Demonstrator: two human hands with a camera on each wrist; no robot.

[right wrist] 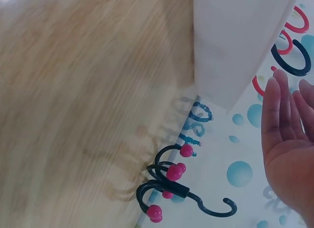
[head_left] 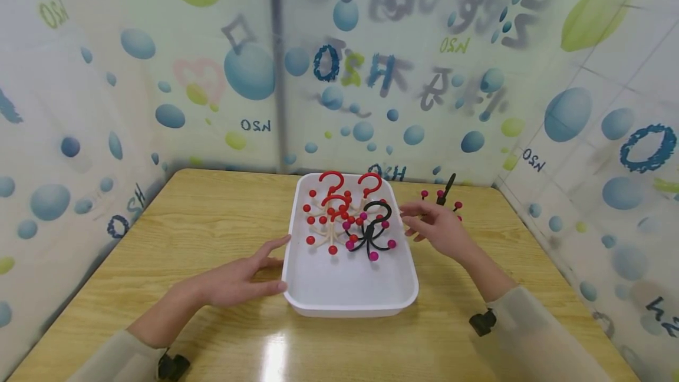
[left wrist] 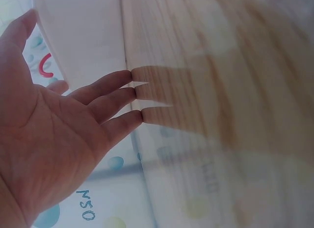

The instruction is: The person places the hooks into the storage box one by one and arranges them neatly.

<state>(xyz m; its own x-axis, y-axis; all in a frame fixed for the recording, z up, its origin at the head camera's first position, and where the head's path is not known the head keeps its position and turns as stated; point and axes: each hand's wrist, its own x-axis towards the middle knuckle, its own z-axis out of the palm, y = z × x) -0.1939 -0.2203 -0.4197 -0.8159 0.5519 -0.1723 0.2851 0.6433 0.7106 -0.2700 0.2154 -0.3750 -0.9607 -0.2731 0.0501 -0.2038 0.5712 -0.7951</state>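
A white plastic tray [head_left: 350,290] stands on the wooden table. Inside it are three cream multi-armed hangers with red hooks [head_left: 335,197] and red ball tips, plus one black multi-armed hanger [head_left: 369,231] with magenta balls. My left hand [head_left: 233,282] is spread at the tray's left side, thumb and fingertips at its wall. On the other side, my right hand [head_left: 442,233] is beside the right rim, fingers loosely extended and holding nothing. Another black multi-armed hanger [right wrist: 177,189] with magenta balls lies on the table beyond the right hand, partly hidden by it in the head view.
Around the wooden table [head_left: 223,205] hang pale curtains or walls [head_left: 212,128] printed with blue and green bubbles and lettering. The tray reaches close to the table's back edge. Dark wrist straps [head_left: 483,323] sit at the sleeve cuffs.
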